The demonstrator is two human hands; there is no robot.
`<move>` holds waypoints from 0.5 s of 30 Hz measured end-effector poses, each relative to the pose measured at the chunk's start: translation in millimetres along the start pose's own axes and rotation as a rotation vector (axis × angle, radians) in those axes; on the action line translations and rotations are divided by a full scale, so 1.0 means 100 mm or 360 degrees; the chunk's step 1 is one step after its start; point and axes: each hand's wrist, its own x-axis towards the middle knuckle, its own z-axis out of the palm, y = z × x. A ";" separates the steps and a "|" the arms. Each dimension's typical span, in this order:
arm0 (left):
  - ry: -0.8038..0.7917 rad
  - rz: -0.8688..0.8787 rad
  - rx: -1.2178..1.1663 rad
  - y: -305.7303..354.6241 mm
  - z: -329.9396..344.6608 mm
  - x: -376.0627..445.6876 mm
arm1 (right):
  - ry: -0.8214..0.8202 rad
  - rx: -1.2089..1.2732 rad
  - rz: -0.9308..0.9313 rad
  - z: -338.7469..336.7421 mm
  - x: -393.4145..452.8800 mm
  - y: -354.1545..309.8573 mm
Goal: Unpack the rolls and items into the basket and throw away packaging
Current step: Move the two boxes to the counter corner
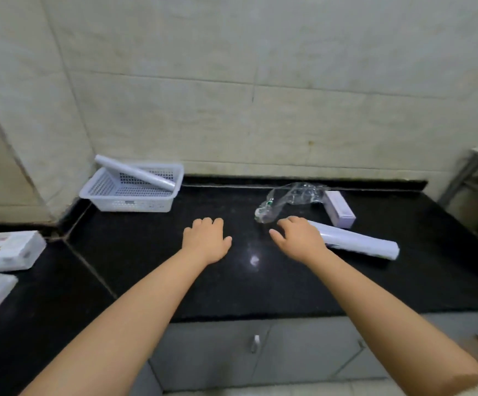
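Right hand [299, 238] lay over roll [357, 241] end, grip unclear | left hand [206, 238] loosely curled, held nothing | wrapper [289, 202] contents indistinct | bare counter [152, 252] toward basket [135, 195]

Tabletop [260, 281]: glossy black stone under hands. Basket [130, 192]: white perforated plastic, far left. Wrapper [292, 200]: clear crinkled film, beyond right hand [299, 238].

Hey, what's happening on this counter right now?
A person is unpacking rolls into a white basket. One roll already lies slanted across it. Their right hand rests on a second roll on the black counter, the grip unclear. The left hand holds nothing. Crumpled clear packaging and a small box lie behind.
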 end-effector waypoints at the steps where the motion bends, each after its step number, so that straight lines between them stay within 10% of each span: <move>1: -0.0007 0.0044 0.0016 0.17 0.04 0.07 | 0.0009 0.0010 0.0051 -0.02 -0.02 0.19; 15: -0.0312 0.0254 0.0178 1.93 0.75 1.55 | -0.0248 -0.0001 0.0272 0.17 0.66 2.87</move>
